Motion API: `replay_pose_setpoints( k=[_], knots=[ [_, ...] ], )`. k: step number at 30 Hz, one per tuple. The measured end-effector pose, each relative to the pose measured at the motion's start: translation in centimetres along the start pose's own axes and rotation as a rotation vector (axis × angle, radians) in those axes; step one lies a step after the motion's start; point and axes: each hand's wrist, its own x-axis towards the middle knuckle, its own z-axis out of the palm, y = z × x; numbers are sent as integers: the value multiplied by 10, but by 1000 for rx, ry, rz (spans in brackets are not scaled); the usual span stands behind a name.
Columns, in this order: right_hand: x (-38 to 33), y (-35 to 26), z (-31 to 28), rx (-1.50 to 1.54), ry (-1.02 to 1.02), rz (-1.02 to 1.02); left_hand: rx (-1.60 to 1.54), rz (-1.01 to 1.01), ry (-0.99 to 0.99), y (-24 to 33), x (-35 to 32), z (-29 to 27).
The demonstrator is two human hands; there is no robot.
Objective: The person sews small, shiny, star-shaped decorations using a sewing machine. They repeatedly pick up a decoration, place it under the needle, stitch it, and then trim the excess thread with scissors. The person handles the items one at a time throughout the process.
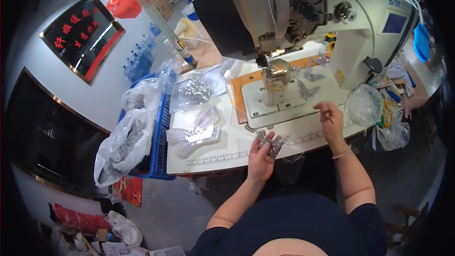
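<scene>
In my left hand (pixel 262 159) is a silvery, glittering butterfly-shaped piece (pixel 276 147), gripped between thumb and fingers just off the table's front edge. My right hand (pixel 331 121) is raised over the right part of the table, its fingers curled together; whatever they may hold is too small to make out. Ahead stands a white sewing machine (pixel 350 0), its needle and presser foot area (pixel 276 78) above a pale bed plate (pixel 258 97). Similar silvery pieces (pixel 309 90) lie on the bed behind my right hand.
Left on the table are a bag of silvery pieces (pixel 196 90) and clear plastic packaging (pixel 199 130). A blue crate (pixel 163 132) with filled plastic bags (pixel 125 147) stands beside the table. A measuring tape (pixel 218 158) runs along the front edge; yellow-handled scissors (pixel 388 114) are at right.
</scene>
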Motion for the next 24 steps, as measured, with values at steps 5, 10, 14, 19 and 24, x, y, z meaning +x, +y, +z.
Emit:
replay_pose_setpoints(
  k=[5, 10, 14, 19, 24],
  knots=[
    [-55, 27, 12, 725, -371, 637, -19, 33, -58, 1, 1, 2],
    [-51, -9, 16, 1042, -575, 673, 23, 54, -89, -5, 2, 5],
    [-50, -20, 33, 942, -375, 746, 24, 78, -88, -7, 0, 8],
    [-52, -18, 49, 860, -222, 699, -37, 97, -66, -8, -1, 9],
    [-53, -21, 48, 863, -178, 699, -25, 96, -88, -10, -1, 10]
  ],
)
